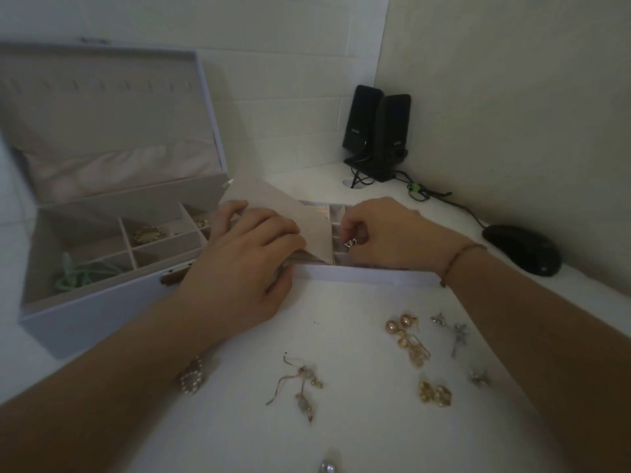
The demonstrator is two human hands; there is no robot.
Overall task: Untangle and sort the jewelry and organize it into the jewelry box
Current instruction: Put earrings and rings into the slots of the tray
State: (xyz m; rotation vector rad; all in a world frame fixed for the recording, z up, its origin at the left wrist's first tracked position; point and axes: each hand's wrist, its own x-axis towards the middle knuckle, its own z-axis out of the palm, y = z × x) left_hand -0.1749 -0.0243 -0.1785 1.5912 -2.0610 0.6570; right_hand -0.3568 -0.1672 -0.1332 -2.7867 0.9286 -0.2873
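Fingers of the right hand are curled down and pinched on a small shiny piece, a ring by the look of it, though it is too small to be sure. That piece hangs right over the tray, above the little compartments at its left end, so the drop is nearly straight down from the fingertips. Which cell lies under it I cannot tell.

Nearest me on the table the unsorted pieces lie loose: a pearl cluster by the left forearm, dangly earrings in the middle, gold earrings and silver ones to the right, close under the right forearm. That makes the right hand the handier one for the next pick.

Further in, the left hand rests on the tray's left end, its fingers holding up a flap that leans back over the tray and leaves the compartments open.

Beyond that, to the left, the box stands with its lid up, some pieces already in its sections.
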